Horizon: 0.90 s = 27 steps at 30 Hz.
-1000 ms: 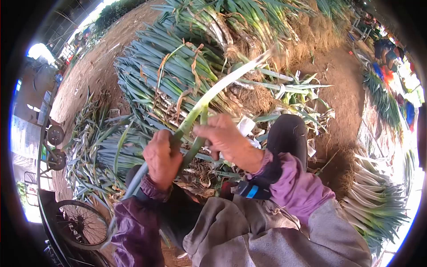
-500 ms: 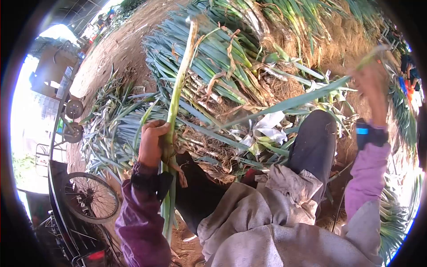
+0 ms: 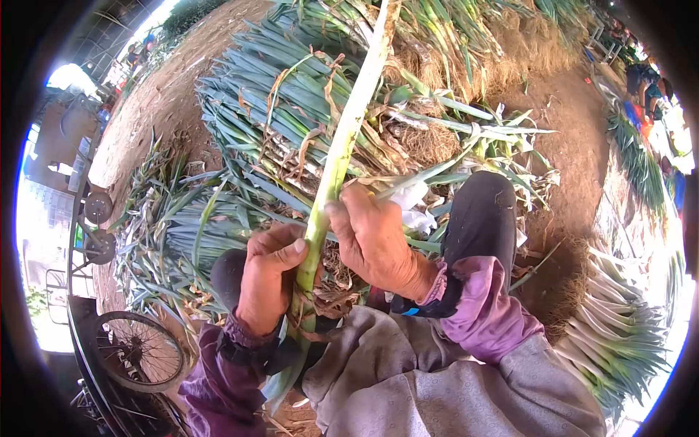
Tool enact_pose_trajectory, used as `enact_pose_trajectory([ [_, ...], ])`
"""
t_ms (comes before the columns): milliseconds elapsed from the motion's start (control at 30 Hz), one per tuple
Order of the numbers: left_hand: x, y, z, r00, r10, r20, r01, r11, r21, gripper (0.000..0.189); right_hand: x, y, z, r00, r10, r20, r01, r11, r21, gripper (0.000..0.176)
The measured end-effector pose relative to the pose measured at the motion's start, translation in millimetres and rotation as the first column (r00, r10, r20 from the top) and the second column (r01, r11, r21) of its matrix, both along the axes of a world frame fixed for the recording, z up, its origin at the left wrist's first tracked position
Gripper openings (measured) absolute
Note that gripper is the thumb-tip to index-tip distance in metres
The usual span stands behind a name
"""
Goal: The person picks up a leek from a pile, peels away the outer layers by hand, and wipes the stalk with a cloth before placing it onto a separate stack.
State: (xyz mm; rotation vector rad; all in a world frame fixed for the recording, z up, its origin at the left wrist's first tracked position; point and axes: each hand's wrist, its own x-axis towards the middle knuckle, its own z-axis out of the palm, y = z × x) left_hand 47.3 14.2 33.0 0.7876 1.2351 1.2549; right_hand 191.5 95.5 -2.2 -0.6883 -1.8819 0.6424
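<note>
A long leek point(image 3: 342, 156) stands slanted in front of me, its pale end up and its green leaves down past my left wrist. My left hand point(image 3: 268, 280) is closed round the lower stalk, thumb laid along it. Just above, my right hand point(image 3: 382, 237) is closed against the right side of the stalk, fingertips pinched at its outer layer. What exactly lies between those fingertips is partly hidden. Dry brown leaf scraps point(image 3: 324, 307) hang from the stalk below my hands.
Heaped leeks point(image 3: 269, 95) with roots lie ahead, and loose stripped leaves point(image 3: 175, 226) lie to the left. A row of cleaned leeks point(image 3: 611, 328) is on the right. At the lower left stands a cart with a spoked wheel point(image 3: 138, 351). A person point(image 3: 648, 84) is far right.
My right hand has come back from the far right, where it was blurred beside a long green leaf, to the leek. The leek and my left hand have shifted right, and the view has turned.
</note>
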Motion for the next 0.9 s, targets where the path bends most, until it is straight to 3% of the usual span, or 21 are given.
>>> enact_pose_trajectory([
  [67,8,-3,5,0.999,-0.001,-0.053,-0.003,0.997,-0.073,0.031,1,-4,1,0.998,-0.021,-0.058,0.023,0.999,0.038,0.011],
  [200,8,-4,2,0.996,-0.083,-0.030,0.082,0.996,-0.026,0.038,0,-6,-1,0.992,-0.057,-0.109,0.061,0.998,0.035,0.014],
  [300,8,-5,4,0.976,-0.104,0.190,0.113,0.993,-0.037,0.040,4,-3,-2,0.994,-0.039,-0.099,0.049,0.994,0.099,0.015],
  [400,0,-14,3,0.935,-0.189,0.301,0.203,0.979,-0.017,0.047,16,14,-21,0.999,-0.017,-0.034,0.020,0.997,0.074,0.017],
  [433,-3,-18,3,0.913,-0.225,0.340,0.241,0.971,-0.004,0.049,15,28,-33,0.989,-0.149,-0.012,0.149,0.970,0.192,0.015],
  [500,-5,-24,5,0.917,-0.263,0.300,0.276,0.961,-0.001,0.052,25,55,-46,0.959,-0.274,0.077,0.250,0.939,0.236,0.013],
  [600,4,-32,9,0.942,-0.276,0.192,0.292,0.955,-0.058,0.058,37,98,-56,0.935,-0.348,0.073,0.334,0.930,0.152,0.014],
  [667,10,-37,10,0.959,-0.246,0.140,0.261,0.960,-0.101,0.059,48,134,-53,0.924,-0.377,0.072,0.381,0.878,-0.290,0.015],
  [733,7,-44,9,0.947,-0.311,0.084,0.318,0.943,-0.100,0.059,71,167,-79,0.926,-0.261,-0.273,0.075,0.835,-0.545,0.017],
  [800,8,-50,10,0.928,-0.373,-0.023,0.366,0.920,-0.138,0.062,102,180,-82,0.929,-0.107,-0.354,0.002,0.959,-0.285,0.020],
  [833,8,-54,8,0.914,-0.398,-0.077,0.383,0.910,-0.157,0.064,116,178,-59,0.982,-0.167,-0.087,0.166,0.986,-0.019,0.027],
  [900,4,-65,-2,0.911,-0.399,-0.105,0.370,0.902,-0.221,0.054,150,185,-40,0.958,-0.208,0.199,0.206,0.978,0.033,0.028],
])
